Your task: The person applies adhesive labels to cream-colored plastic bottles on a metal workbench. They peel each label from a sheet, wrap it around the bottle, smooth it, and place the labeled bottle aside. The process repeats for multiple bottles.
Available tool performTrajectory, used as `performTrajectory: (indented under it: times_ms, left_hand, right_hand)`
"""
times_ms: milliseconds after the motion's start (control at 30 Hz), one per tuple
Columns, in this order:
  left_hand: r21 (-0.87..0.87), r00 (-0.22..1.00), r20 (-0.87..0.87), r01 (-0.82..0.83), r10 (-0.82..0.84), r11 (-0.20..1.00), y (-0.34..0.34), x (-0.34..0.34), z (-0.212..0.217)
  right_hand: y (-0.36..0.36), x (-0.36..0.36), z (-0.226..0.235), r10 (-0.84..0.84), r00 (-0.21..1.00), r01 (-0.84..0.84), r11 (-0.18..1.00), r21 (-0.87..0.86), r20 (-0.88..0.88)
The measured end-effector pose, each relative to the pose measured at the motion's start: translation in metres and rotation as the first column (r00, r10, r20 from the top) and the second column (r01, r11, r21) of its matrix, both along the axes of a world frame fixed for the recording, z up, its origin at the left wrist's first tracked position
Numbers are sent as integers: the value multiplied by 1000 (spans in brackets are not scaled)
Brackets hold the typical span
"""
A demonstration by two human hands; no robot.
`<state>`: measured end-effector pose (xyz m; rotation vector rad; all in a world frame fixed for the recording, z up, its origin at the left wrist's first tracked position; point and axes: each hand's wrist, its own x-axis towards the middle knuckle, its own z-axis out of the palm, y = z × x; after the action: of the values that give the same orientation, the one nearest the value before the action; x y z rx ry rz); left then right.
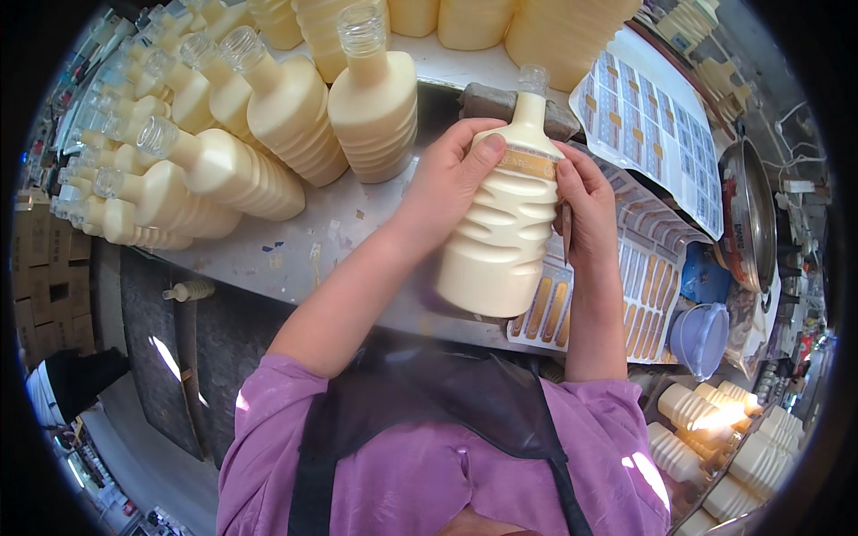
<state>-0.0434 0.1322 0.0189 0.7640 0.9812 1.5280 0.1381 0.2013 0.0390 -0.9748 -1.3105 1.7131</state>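
Between my hands a cream bottle (497,237) with a clear threaded neck and wavy ribs leans over the table's front edge. A gold band label (527,163) runs around its shoulder. My left hand (450,179) is closed on the bottle's left shoulder, thumb lying on the band's left end. On the other side my right hand (585,201) is closed at the shoulder, its thumb and fingertips by the band's right end. A thin brown strip (567,234) shows below the right fingers; I cannot make out what it is. Fingers behind the bottle are hidden.
Many cream bottles (371,116) crowd the left and back of the white table (295,255). A grey brick-like block (487,103) sits behind the held bottle. Label sheets (648,116) lie right, near a lilac bucket (700,339) and round pan (751,214). More bottles (688,406) stand lower right.
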Motion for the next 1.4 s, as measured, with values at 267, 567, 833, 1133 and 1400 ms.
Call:
performTrajectory:
  times_ms: [267,567,833,1133,1400]
  left_hand:
    - [9,996,91,-14,13,1000,2,-2,-8]
    - [-45,961,276,19,-6,999,-16,-1,1]
    - [-13,998,-52,33,-34,999,-11,3,3]
    - [9,958,282,49,-50,999,-8,2,0]
    - [-26,947,320,42,-31,999,-6,-3,-7]
  right_hand:
    - [-3,0,1,-35,999,35,999,-6,35]
    - [-3,1,3,-30,998,30,999,-12,49]
    - [-4,3,2,-55,994,53,998,22,98]
    - [-5,0,-3,-96,993,93,994,59,61]
    - [-6,-2,4,-56,997,55,998,27,48]
